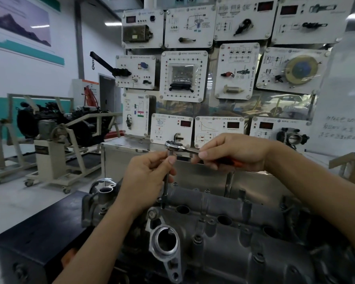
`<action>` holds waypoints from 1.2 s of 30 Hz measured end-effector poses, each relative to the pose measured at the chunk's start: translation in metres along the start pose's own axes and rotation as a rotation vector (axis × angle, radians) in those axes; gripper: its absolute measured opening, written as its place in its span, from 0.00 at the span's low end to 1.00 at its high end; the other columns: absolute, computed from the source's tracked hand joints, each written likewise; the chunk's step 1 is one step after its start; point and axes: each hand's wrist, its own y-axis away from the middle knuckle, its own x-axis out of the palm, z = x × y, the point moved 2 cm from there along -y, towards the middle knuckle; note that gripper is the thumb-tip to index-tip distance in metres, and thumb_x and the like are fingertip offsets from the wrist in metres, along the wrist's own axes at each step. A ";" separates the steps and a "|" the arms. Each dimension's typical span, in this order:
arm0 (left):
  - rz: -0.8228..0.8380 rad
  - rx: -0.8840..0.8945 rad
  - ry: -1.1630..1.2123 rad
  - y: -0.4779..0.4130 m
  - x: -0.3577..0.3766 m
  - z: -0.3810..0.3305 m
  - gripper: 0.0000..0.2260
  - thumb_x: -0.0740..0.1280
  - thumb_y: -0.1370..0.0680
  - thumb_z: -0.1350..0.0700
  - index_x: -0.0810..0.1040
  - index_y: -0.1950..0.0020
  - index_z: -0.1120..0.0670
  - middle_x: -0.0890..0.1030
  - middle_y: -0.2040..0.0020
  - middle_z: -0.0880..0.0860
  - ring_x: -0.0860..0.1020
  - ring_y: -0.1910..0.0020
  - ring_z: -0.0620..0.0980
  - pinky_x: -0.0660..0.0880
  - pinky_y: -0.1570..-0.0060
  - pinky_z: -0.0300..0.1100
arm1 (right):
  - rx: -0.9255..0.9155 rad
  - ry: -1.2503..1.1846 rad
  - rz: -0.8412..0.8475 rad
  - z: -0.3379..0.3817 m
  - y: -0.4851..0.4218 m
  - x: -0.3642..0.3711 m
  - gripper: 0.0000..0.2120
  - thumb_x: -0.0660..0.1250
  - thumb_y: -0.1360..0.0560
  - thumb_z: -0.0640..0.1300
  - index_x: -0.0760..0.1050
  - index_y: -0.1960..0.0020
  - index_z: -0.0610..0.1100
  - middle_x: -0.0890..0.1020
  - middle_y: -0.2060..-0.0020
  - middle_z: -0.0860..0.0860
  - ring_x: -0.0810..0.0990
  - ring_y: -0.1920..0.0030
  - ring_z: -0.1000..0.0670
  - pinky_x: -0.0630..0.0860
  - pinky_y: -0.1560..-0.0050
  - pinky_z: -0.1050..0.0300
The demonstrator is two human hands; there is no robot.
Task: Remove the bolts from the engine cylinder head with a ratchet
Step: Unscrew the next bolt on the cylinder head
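On dark workbench (39,232): cylinder head (244,242); behind, panel wall (184,76). Left hand (146,179) pinches extension (166,185); right hand (234,152) grips ratchet (173,144).

A grey engine cylinder head (223,242) lies on a black worktop (39,232). Above its far left part, the left hand (150,173) pinches a slim extension bar (166,187) that stands nearly upright, its lower end down at the cylinder head's top face. The ratchet (173,144) sits on top of the bar. The right hand (234,152) grips the ratchet's orange handle (237,163) above the cylinder head. Beyond the cylinder head stands a board of training panels (184,75); far to its left is an engine on a wheeled stand (55,124).
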 end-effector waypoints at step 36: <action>0.008 0.002 -0.041 0.001 -0.002 -0.003 0.06 0.69 0.21 0.60 0.83 0.55 0.51 0.86 0.62 0.50 0.84 0.65 0.44 0.75 0.67 0.30 | -0.225 0.642 -0.364 0.020 0.005 0.000 0.09 0.76 0.28 0.52 0.86 0.54 0.47 0.84 0.66 0.60 0.78 0.69 0.65 0.69 0.67 0.74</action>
